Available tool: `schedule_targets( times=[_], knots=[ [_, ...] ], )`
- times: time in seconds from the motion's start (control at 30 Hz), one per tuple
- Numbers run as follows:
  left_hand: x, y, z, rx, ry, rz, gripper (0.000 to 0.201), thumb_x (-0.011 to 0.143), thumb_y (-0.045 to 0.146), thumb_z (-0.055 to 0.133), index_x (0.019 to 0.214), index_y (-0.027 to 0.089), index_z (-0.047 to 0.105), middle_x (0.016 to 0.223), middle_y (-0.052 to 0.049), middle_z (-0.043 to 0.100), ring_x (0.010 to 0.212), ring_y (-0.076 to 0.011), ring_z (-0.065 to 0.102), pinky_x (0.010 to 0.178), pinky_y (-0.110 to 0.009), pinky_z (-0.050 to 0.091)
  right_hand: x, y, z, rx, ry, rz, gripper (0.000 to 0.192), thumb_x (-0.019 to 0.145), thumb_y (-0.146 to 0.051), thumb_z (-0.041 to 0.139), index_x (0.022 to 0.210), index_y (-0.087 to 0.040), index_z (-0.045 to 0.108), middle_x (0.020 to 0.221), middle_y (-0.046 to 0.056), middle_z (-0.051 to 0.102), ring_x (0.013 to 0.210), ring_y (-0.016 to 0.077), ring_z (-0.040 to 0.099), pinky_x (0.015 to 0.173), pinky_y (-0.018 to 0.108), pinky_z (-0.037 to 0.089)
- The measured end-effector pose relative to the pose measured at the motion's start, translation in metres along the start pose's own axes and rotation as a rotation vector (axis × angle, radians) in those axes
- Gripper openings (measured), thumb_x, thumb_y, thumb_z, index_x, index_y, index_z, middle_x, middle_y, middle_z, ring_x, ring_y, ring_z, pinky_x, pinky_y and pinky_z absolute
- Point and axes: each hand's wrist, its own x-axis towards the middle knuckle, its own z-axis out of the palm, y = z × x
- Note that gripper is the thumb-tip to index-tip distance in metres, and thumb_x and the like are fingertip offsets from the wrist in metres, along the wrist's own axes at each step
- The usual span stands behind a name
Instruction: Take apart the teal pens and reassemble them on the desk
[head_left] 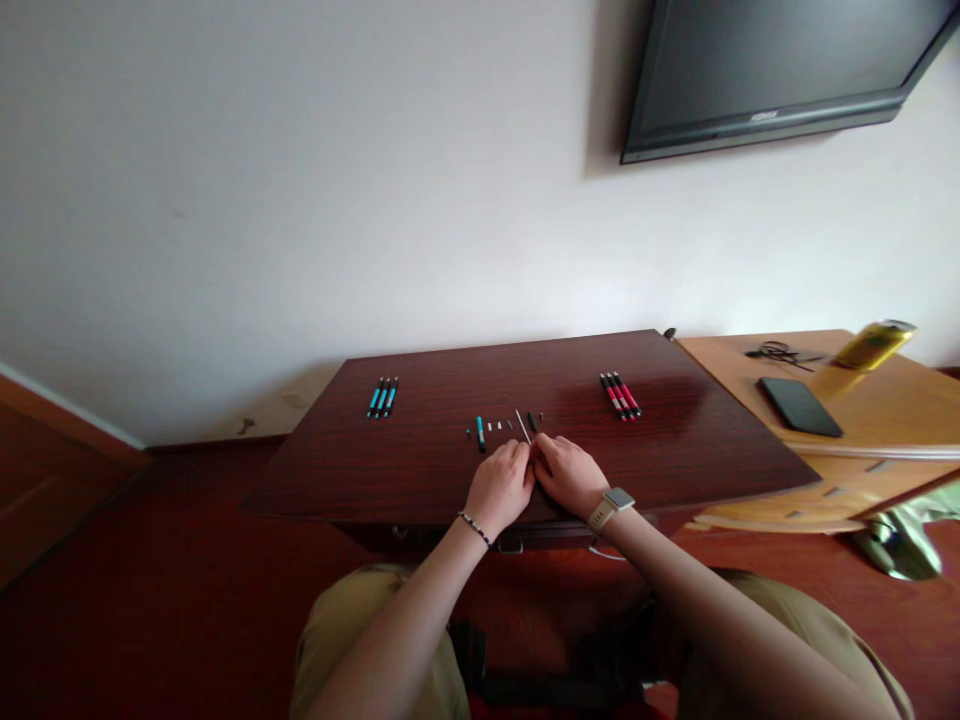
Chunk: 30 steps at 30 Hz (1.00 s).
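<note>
Fingers [529,462] of both hands meet at the near middle of the dark wooden table [420,470]. The left hand [501,487] and the right hand [568,473] are curled and touch each other. A thin pale stick [523,427], like the inside tube of a pen, pokes up and away from where the fingers meet. The fingers seem to pinch its near end, but the pinch itself is hidden, so I cannot tell which hand holds it.

Just past the hands lies a row of little pen parts [499,426]. One blue pen piece [480,433] lies at the left of the row, and one short black piece [532,421] lies at the right, just beside the stick. The small bits between them are too tiny to count. Nothing lies between the hands and this row.

Far on the left of the table are three blue pens [382,397], side by side and touching. Far on the right are three red pens [619,395], side by side too. Both sets are well apart from the hands.

The left wrist has a bead band [474,528]. The right wrist has a watch [613,505].

A lighter wooden desk [885,420] stands to the right. On it are one black phone [799,406], one yellow bottle [874,345] and some black cord [780,352]. One dark screen [780,70] hangs on the wall above.
</note>
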Motion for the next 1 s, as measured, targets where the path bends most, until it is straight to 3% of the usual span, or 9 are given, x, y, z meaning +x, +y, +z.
schedule_targets(
  times=[1.0],
  knots=[
    [0.0,0.0005,0.0005,0.021,0.003,0.008,0.006,0.1,0.016,0.051,0.102,0.021,0.053,0.104,-0.007,0.063,0.1,-0.0225,0.065,0.089,-0.035,0.057,-0.0003,-0.0004,0.0003,-0.005,0.005,0.004,0.008,0.097,-0.015,0.052,0.099,-0.021,0.056,0.095,0.006,0.07,0.09,0.0213,0.061,0.082,0.029,0.04]
  ],
)
